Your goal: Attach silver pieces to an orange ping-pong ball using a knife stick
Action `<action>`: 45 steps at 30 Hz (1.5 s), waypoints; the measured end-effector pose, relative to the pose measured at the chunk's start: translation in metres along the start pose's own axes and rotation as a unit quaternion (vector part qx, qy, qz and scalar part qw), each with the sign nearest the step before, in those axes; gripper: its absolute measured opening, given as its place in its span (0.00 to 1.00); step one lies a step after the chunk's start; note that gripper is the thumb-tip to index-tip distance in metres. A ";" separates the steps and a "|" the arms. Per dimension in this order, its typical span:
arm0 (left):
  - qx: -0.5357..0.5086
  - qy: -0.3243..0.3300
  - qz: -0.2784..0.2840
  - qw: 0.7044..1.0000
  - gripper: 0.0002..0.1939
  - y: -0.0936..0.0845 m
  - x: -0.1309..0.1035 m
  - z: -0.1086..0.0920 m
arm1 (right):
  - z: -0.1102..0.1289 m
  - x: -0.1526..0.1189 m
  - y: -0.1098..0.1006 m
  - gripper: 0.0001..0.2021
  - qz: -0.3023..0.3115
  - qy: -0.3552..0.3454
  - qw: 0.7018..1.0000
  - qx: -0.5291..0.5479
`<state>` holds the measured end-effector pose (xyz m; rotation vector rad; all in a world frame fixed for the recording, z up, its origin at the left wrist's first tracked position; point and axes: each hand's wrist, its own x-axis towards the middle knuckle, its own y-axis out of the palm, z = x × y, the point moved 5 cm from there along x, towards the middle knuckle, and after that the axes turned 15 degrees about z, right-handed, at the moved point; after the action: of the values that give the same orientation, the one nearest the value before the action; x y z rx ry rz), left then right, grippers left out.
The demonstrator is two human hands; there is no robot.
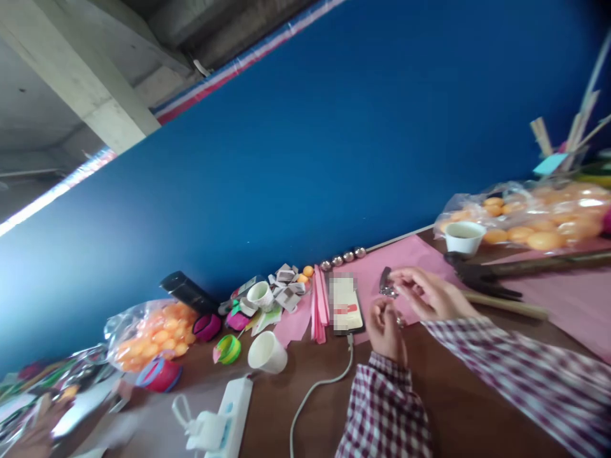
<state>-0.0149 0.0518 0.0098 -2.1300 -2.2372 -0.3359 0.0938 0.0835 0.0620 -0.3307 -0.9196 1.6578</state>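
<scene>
Over the near edge of a pink sheet [420,253], my two hands work close together. My right hand [432,294] is pinched closed, its fingertips at a small dark piece with a shiny metal end [386,283]; blur hides its kind. Just below, my left hand [386,327] has its fingers curled closed. What it holds, if anything, is hidden. A small shiny bit [400,322] shows beside its fingers. To the left of my hands lies a phone [346,305], screen up, with a white cable [329,381] plugged in.
Metal balls [348,256] line the wall. Right are a hammer [496,272], a white cup [464,238] and bagged orange balls [544,219]. Left are a paper cup [267,353], a power strip [236,410] and more bagged balls [153,334]. Another person's hand [35,429] shows far left.
</scene>
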 end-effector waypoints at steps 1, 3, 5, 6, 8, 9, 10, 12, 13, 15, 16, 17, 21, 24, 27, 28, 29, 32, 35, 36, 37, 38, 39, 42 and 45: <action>-0.045 0.004 0.007 0.999 0.10 0.002 0.002 0.002 | -0.003 0.002 -0.008 0.15 0.014 -0.039 0.998 -0.053; -0.094 0.022 -0.005 0.995 0.09 0.000 0.005 0.006 | -0.016 0.004 -0.014 0.15 0.043 -0.047 0.985 -0.158; -0.091 0.031 -0.009 0.995 0.11 -0.003 0.007 0.009 | -0.031 0.006 -0.013 0.15 0.056 -0.002 0.972 -0.229; -0.088 0.032 -0.012 0.996 0.13 -0.004 0.008 0.010 | -0.037 0.006 -0.011 0.15 0.059 0.016 0.965 -0.254; -0.096 0.021 -0.020 0.995 0.15 -0.006 0.009 0.012 | -0.047 0.006 -0.004 0.15 0.067 0.042 0.953 -0.291; -0.110 0.011 -0.023 0.994 0.16 -0.006 0.008 0.013 | -0.051 0.006 -0.002 0.14 0.073 0.051 0.948 -0.305; -0.128 -0.001 -0.022 0.991 0.17 -0.005 0.008 0.013 | -0.055 0.007 0.000 0.14 0.080 0.060 0.944 -0.315; -0.163 -0.022 -0.017 0.986 0.19 -0.001 0.008 0.012 | -0.061 0.008 0.002 0.14 0.090 0.073 0.937 -0.329; -0.172 -0.031 -0.019 0.984 0.19 0.000 0.007 0.011 | -0.063 0.009 0.002 0.14 0.094 0.077 0.935 -0.332; -0.176 -0.043 -0.033 0.983 0.20 0.000 0.006 0.010 | -0.066 0.011 0.001 0.15 0.094 0.076 0.934 -0.336; -0.175 -0.048 -0.039 0.983 0.20 0.000 0.006 0.010 | -0.066 0.012 0.000 0.15 0.090 0.072 0.934 -0.339; -0.176 -0.053 -0.043 0.982 0.20 0.000 0.006 0.010 | -0.065 0.013 -0.001 0.14 0.083 0.069 0.934 -0.342; -0.207 -0.068 -0.041 0.975 0.18 -0.001 0.007 0.013 | -0.064 0.014 -0.007 0.13 0.052 0.080 0.931 -0.351; -0.234 -0.073 -0.048 0.968 0.18 -0.003 0.007 0.015 | -0.065 0.014 -0.010 0.12 0.043 0.099 0.928 -0.356; -0.254 -0.067 -0.060 0.963 0.17 -0.005 0.006 0.015 | -0.065 0.014 -0.015 0.13 0.037 0.113 0.927 -0.356; -0.258 -0.064 -0.061 0.962 0.17 -0.005 0.006 0.015 | -0.065 0.014 -0.016 0.13 0.035 0.117 0.927 -0.355; -0.262 -0.063 -0.059 0.961 0.17 -0.005 0.006 0.015 | -0.064 0.013 -0.017 0.14 0.032 0.119 0.928 -0.351; -0.268 -0.061 -0.055 0.960 0.17 -0.005 0.007 0.015 | -0.056 0.012 -0.017 0.15 0.022 0.085 0.938 -0.334; -0.266 -0.063 -0.068 0.959 0.18 -0.006 0.007 0.017 | -0.044 0.012 -0.005 0.16 0.030 0.014 0.950 -0.312; -0.267 -0.065 -0.071 0.959 0.19 -0.006 0.007 0.017 | -0.041 0.013 0.000 0.16 0.041 -0.005 0.952 -0.302; -0.270 -0.067 -0.074 0.958 0.19 -0.006 0.006 0.017 | -0.039 0.014 0.006 0.16 0.052 -0.017 0.955 -0.291; -0.274 -0.069 -0.075 0.956 0.19 -0.005 0.006 0.016 | -0.038 0.016 0.011 0.16 0.062 -0.025 0.958 -0.279; -0.279 -0.069 -0.073 0.955 0.19 -0.005 0.006 0.015 | -0.038 0.019 0.015 0.16 0.069 -0.030 0.961 -0.267; -0.291 -0.067 -0.059 0.953 0.18 -0.003 0.006 0.014 | -0.040 0.026 0.023 0.16 0.089 -0.032 0.967 -0.236; -0.288 -0.067 -0.051 0.954 0.18 -0.003 0.007 0.014 | -0.041 0.030 0.024 0.15 0.106 -0.027 0.969 -0.220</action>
<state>-0.0170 0.0608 -0.0035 -2.3414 -2.5723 -0.9866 0.0948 0.1263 0.0253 -0.7075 -1.3319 1.6491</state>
